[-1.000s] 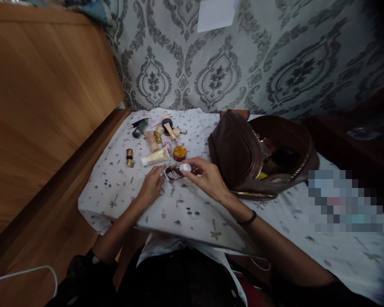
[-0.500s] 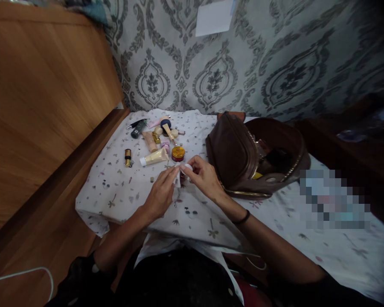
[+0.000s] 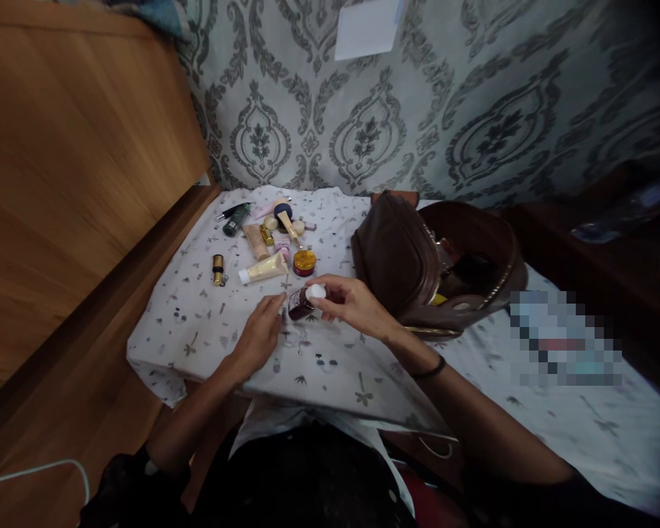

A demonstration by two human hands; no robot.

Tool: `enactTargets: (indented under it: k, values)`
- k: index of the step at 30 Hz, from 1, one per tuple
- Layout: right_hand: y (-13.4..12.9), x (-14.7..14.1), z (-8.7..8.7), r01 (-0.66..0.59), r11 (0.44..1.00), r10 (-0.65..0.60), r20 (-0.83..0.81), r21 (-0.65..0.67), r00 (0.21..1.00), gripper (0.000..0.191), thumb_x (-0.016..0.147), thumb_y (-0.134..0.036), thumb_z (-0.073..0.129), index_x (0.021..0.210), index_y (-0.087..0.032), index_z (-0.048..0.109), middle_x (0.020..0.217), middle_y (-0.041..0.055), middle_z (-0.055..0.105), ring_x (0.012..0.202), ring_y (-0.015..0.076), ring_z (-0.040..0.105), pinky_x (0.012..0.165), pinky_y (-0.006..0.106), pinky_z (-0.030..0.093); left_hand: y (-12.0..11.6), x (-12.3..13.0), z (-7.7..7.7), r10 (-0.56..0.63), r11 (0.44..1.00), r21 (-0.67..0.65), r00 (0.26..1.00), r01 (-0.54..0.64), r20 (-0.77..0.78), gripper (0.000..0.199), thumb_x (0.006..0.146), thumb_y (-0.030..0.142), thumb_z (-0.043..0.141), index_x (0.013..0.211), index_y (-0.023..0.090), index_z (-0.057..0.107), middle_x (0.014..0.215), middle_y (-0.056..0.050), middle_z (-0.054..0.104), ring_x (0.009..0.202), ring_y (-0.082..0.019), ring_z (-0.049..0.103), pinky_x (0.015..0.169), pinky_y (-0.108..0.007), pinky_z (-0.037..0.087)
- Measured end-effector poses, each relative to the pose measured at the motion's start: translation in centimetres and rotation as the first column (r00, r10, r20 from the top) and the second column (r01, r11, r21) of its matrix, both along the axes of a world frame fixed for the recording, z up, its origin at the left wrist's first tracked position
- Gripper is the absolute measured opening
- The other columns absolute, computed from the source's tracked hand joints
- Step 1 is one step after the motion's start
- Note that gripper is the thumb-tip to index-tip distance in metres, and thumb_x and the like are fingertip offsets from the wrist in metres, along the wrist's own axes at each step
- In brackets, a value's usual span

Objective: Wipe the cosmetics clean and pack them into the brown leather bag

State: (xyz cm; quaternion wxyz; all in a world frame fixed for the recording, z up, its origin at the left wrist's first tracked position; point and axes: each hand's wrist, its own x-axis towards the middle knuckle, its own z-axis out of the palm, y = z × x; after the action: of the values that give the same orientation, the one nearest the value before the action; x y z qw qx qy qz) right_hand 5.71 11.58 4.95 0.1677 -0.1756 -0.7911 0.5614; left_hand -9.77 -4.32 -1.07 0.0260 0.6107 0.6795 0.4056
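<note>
Dark red, one bottle (image 3: 298, 304) was held narrowly in the right hand (image 3: 319, 295); beside this bottle, whether the left hand (image 3: 261, 330) gripped something was unclear; one jar (image 3: 304, 262) lay beyond it.

Grey-patterned wall (image 3: 311, 95) at back w/ white sheet (image 3: 367, 31) up top. Wood cabinet (image 3: 82, 139) on L, bluish cloth (image 3: 168, 16) at its top edge; pale cable (image 3: 55, 464) btm L. Clear plastic item (image 3: 627, 214) far R.
</note>
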Motion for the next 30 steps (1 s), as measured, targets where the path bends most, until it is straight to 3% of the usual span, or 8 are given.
enactTargets:
  k: [2, 6, 11, 14, 17, 21, 26, 30]
  values:
    - [-0.1, 0.1, 0.1, 0.027, 0.999, -0.027, -0.003, 0.026, 1.0, 0.043, 0.081, -0.049, 0.067, 0.108, -0.015, 0.065, 0.062, -0.0044, 0.057, 0.049, 0.0109, 0.055, 0.047, 0.022, 0.043, -0.1, 0.6, 1.3, 0.006, 0.999, 0.05, 1.0, -0.008, 0.028, 0.044, 0.095, 0.012, 0.043, 0.138, 0.021, 0.049, 0.123, -0.01, 0.061, 0.116, -0.022, 0.059, 0.103, -0.041, 0.049]
    - [-0.6, -0.3, 0.3, 0.135, 0.963, -0.125, -0.061, 0.235, 0.99, 0.033, 0.081, -0.049, 0.069, 0.088, -0.016, 0.065, 0.061, -0.0048, 0.054, 0.055, 0.0101, 0.049, 0.051, 0.022, 0.037, 0.2, 2.2, 2.8, -0.01, 0.995, 0.099, 1.0, 0.011, -0.009, 0.048, 0.097, 0.015, 0.042, 0.144, 0.023, 0.042, 0.134, -0.012, 0.053, 0.127, -0.023, 0.052, 0.109, -0.043, 0.044]
    - [-0.8, -1.0, 0.4, 0.241, 0.872, -0.217, -0.105, 0.426, 0.97, 0.025, 0.083, -0.039, 0.069, 0.076, -0.017, 0.062, 0.074, 0.0011, 0.061, 0.066, 0.0132, 0.052, 0.06, 0.024, 0.039, 1.3, 1.7, 1.4, 0.015, 1.0, 0.028, 0.998, -0.014, -0.06, 0.054, 0.095, 0.013, 0.042, 0.148, 0.019, 0.035, 0.138, -0.015, 0.048, 0.132, -0.026, 0.046, 0.111, -0.047, 0.041]
    - [-0.6, -0.9, 0.5, 0.234, 0.856, -0.197, -0.129, 0.46, 0.972, 0.018, 0.086, -0.033, 0.067, 0.092, -0.016, 0.067, 0.083, 0.0036, 0.063, 0.07, 0.0146, 0.056, 0.065, 0.026, 0.044, 1.6, 0.7, 0.3, 0.002, 1.0, -0.007, 0.999, -0.002, -0.034, 0.053, 0.093, 0.013, 0.043, 0.146, 0.017, 0.038, 0.134, -0.016, 0.05, 0.129, -0.026, 0.048, 0.11, -0.047, 0.043]
    - [-0.4, -0.4, 1.0, 0.071, 0.866, -0.015, -0.115, 0.495, 0.993, 0.021, 0.089, -0.027, 0.066, 0.109, -0.019, 0.068, 0.096, 0.0056, 0.063, 0.077, 0.0151, 0.06, 0.073, 0.028, 0.049, 1.5, 0.1, -0.1, -0.014, 1.0, -0.019, 1.0, 0.014, 0.01, 0.052, 0.091, 0.013, 0.044, 0.144, 0.018, 0.041, 0.131, -0.014, 0.053, 0.126, -0.026, 0.051, 0.108, -0.048, 0.044]
    - [-0.3, 0.0, 1.8, -0.078, 0.814, 0.136, -0.058, 0.575, 0.989, 0.02, 0.089, -0.022, 0.065, 0.109, -0.02, 0.068, 0.103, 0.0073, 0.061, 0.09, 0.0189, 0.062, 0.082, 0.031, 0.052, 1.5, -0.4, -0.2, -0.011, 1.0, -0.019, 0.998, 0.012, 0.067, 0.05, 0.09, 0.015, 0.046, 0.139, 0.022, 0.047, 0.123, -0.011, 0.059, 0.117, -0.025, 0.057, 0.104, -0.048, 0.048]
    - [-0.3, 0.6, 3.4, -0.027, 0.805, 0.059, -0.035, 0.593, 0.998, 0.012, 0.086, -0.021, 0.069, 0.097, -0.019, 0.067, 0.096, 0.0063, 0.063, 0.082, 0.0198, 0.062, 0.076, 0.031, 0.054, 2.1, -1.0, 0.5, -0.032, 0.999, -0.026, 0.996, 0.034, 0.079, 0.04, 0.087, 0.019, 0.047, 0.125, 0.02, 0.059, 0.114, -0.009, 0.067, 0.109, -0.026, 0.063, 0.096, -0.044, 0.051]
    - [0.9, 2.9, 6.1, 0.127, 0.842, -0.088, -0.099, 0.525, 0.991, 0.005, 0.086, -0.024, 0.068, 0.087, -0.02, 0.066, 0.085, 0.0037, 0.065, 0.074, 0.0177, 0.06, 0.069, 0.03, 0.051, 2.7, -0.6, 3.0, -0.11, 0.991, -0.063, 0.991, 0.115, 0.077, 0.032, 0.079, 0.014, 0.046, 0.104, 0.021, 0.065, 0.101, -0.005, 0.069, 0.097, -0.024, 0.066, 0.083, -0.037, 0.054]
